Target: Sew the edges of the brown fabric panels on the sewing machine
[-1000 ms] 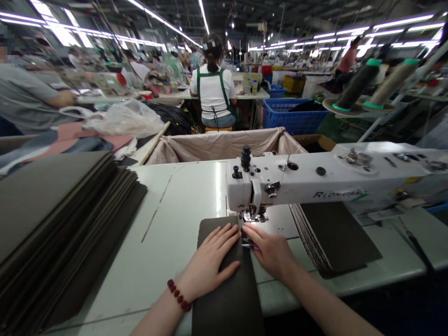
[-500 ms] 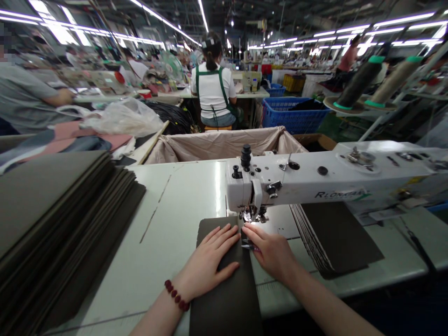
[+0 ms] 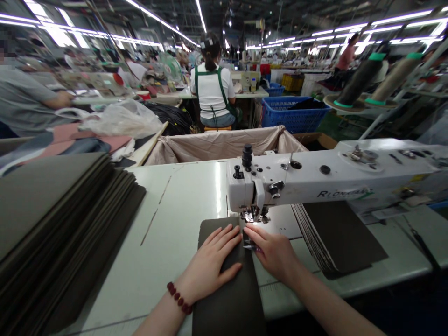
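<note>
A dark olive-grey panel (image 3: 233,305) lies flat on the table, its far edge just short of the presser foot (image 3: 252,216) of a white sewing machine (image 3: 301,179). Across the panel rests my left hand (image 3: 213,261), flat with fingers stretched out and a dark red bead bracelet on the wrist. My right hand (image 3: 275,254) is at the panel's right edge, its fingertips close to the presser foot. Thread snips (image 3: 250,247) are tucked under its curled fingers, blades pointing left; their handle is mostly hidden.
A tall stack of similar panels (image 3: 52,210) stands at the left. Another stack (image 3: 346,238) lies right, beyond the machine's arm. Behind the table is a cloth-lined bin (image 3: 217,144). Thread cones (image 3: 362,79) stand at upper right. A person in an apron (image 3: 212,88) sits ahead.
</note>
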Motion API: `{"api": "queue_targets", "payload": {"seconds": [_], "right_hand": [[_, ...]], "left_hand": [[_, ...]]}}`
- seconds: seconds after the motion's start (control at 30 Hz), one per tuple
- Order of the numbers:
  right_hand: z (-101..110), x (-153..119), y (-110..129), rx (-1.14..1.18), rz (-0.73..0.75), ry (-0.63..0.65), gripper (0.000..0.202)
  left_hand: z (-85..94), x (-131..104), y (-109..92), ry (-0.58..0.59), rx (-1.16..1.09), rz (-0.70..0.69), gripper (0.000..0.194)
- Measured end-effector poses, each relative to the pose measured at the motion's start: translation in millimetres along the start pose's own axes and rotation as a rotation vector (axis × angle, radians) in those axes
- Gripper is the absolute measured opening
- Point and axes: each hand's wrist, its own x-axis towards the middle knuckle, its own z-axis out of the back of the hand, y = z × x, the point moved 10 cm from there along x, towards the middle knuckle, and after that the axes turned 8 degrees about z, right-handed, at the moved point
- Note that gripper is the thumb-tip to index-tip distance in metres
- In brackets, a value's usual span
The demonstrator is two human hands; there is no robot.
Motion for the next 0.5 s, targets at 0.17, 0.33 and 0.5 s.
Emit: {"api": "queue_targets", "payload": {"seconds": [0.17,0.33,0.5], "right_hand": [[0.0,0.6,-0.2,0.006,0.006,-0.010,0.065],[-0.5,0.3,-0.2,-0.002,0.003,-0.004,0.064],[-0.7,-1.5,-0.7,0.001,0.003,-0.004,0.063]], "left_hand": [[2.2,0.7,-0.9,-0.009,-0.011,-0.008,0.060],[3.3,3.0,1.3,-0.030,-0.016,-0.009,0.060],[3.1,2.7,2.8,-0.027,-0.034,-0.016,0.056]]}}
